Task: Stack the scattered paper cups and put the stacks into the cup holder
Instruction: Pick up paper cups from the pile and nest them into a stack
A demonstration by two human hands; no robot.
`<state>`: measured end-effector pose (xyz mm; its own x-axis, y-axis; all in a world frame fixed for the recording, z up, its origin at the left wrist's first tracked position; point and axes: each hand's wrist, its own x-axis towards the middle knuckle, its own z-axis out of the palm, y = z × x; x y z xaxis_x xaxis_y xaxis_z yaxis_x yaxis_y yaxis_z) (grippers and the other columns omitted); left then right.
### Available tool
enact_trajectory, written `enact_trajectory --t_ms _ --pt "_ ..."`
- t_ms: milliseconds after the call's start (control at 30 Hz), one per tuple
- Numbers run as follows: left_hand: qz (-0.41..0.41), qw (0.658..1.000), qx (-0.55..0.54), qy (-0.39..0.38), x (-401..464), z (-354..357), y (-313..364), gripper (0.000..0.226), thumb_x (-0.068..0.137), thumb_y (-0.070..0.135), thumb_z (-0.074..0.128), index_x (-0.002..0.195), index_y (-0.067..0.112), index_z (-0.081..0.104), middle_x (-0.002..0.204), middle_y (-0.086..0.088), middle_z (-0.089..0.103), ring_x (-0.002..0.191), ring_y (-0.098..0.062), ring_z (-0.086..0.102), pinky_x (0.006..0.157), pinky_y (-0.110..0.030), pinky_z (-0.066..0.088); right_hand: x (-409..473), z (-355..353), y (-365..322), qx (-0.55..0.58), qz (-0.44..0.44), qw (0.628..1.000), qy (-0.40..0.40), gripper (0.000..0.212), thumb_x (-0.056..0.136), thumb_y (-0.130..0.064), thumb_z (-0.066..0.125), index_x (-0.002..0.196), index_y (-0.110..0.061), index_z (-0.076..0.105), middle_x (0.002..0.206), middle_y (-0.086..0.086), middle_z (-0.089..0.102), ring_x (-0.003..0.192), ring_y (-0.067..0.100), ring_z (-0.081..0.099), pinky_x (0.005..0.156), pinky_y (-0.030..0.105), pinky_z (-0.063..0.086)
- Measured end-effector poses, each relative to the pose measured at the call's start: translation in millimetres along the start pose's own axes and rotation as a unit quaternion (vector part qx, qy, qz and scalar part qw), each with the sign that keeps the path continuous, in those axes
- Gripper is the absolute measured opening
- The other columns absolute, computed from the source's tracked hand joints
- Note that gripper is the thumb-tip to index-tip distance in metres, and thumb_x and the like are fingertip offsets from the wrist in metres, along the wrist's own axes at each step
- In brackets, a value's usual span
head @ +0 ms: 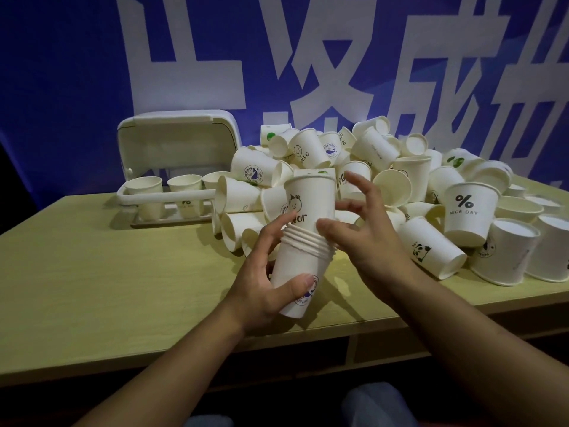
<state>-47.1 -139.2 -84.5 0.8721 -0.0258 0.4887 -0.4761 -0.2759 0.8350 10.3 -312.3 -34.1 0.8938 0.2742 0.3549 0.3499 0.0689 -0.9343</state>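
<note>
White paper cup stack (303,251) held tilted above pale wooden worktop (107,272). Left hand (268,278) wrapped round bottom cup; right hand (363,229) fingers spread, thumb on top bear-print cup. Loose cup pile (400,180) behind. White lidded cup holder (172,177) far left, cups inside.

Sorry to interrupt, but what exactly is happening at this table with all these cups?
A person is nesting loose paper cups into a stack. The left hand grips the stack near its base, while the right hand hovers open at the top cup, which carries a bear print. A large pile of scattered cups covers the right side of the table. The white cup holder stands open at the back left, with cups already in it.
</note>
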Motion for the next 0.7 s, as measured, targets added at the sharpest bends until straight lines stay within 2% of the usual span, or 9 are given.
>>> enact_trajectory --t_ms 33,100,200,267,367,467,567,700 --pt "0.000 1.000 0.000 0.001 0 0 -1 0.080 0.067 0.051 0.074 0.137 0.063 0.038 0.129 0.025 0.053 0.112 -0.012 0.064 0.083 -0.031 0.058 1 0 0 -0.002 0.006 1.000 -0.018 0.069 0.084 -0.012 0.074 0.133 -0.048 0.042 0.122 -0.006 0.053 0.092 0.014 0.069 0.075 0.027 0.056" --pt "0.005 1.000 0.004 0.005 0 0 -2 0.080 0.066 0.051 0.075 0.135 0.064 0.036 0.127 0.023 0.054 0.109 -0.012 0.065 0.081 -0.031 0.058 2 -2 -1 0.001 0.016 0.999 -0.035 0.066 0.083 -0.017 0.075 0.135 -0.047 0.048 0.126 -0.006 0.055 0.098 0.015 0.068 0.085 0.038 0.058" --pt "0.009 0.999 0.011 0.045 0 -1 -5 0.094 0.065 0.054 0.075 0.140 0.069 0.020 0.137 0.005 0.052 0.114 -0.013 0.063 0.083 -0.032 0.059 4 -2 -1 0.005 0.011 1.000 -0.018 0.027 0.085 -0.024 0.067 0.110 -0.032 0.073 0.118 -0.005 0.066 0.104 0.023 0.066 0.094 0.053 0.054" --pt "0.005 0.997 0.007 0.071 0 -1 -5 0.100 0.066 0.054 0.074 0.141 0.073 0.011 0.141 0.002 0.049 0.116 -0.010 0.062 0.079 -0.027 0.059 0 0 0 -0.040 -0.001 0.998 -0.042 0.019 0.094 -0.021 0.061 0.100 -0.025 0.078 0.111 -0.009 0.071 0.105 0.019 0.065 0.093 0.049 0.054" --pt "0.036 0.995 0.012 0.093 0 1 -4 0.089 0.069 0.047 0.073 0.143 0.064 0.027 0.144 0.018 0.047 0.114 -0.004 0.061 0.076 -0.020 0.056 -3 3 -1 -0.062 -0.015 0.995 -0.075 0.021 0.097 -0.023 0.058 0.106 -0.026 0.077 0.108 -0.016 0.072 0.103 0.004 0.065 0.087 0.033 0.053" --pt "0.064 0.985 0.017 0.157 -1 -5 -2 0.077 0.070 0.042 0.071 0.138 0.049 0.036 0.127 0.038 0.050 0.110 0.003 0.061 0.073 -0.015 0.054 12 1 0 -0.131 -0.065 0.988 -0.050 0.022 0.096 -0.028 0.061 0.113 -0.035 0.072 0.115 -0.018 0.067 0.101 0.000 0.061 0.086 0.025 0.050" --pt "0.061 0.979 0.034 0.193 -2 -23 0 0.076 0.069 0.042 0.071 0.137 0.045 0.036 0.122 0.041 0.050 0.107 0.007 0.060 0.070 -0.012 0.053 42 -1 0 -0.334 -0.149 0.929 -0.065 0.034 0.090 -0.029 0.067 0.123 -0.039 0.063 0.127 -0.011 0.056 0.109 0.005 0.054 0.092 0.028 0.048" --pt "0.030 0.978 0.080 0.191 -4 -53 -1 0.078 0.068 0.047 0.071 0.136 0.057 0.033 0.123 0.044 0.044 0.106 0.007 0.058 0.070 -0.015 0.054 88 8 -3 -0.515 -0.163 0.828 -0.148 0.054 0.085 -0.035 0.073 0.135 -0.043 0.052 0.145 -0.006 0.046 0.132 0.019 0.041 0.109 0.045 0.039"
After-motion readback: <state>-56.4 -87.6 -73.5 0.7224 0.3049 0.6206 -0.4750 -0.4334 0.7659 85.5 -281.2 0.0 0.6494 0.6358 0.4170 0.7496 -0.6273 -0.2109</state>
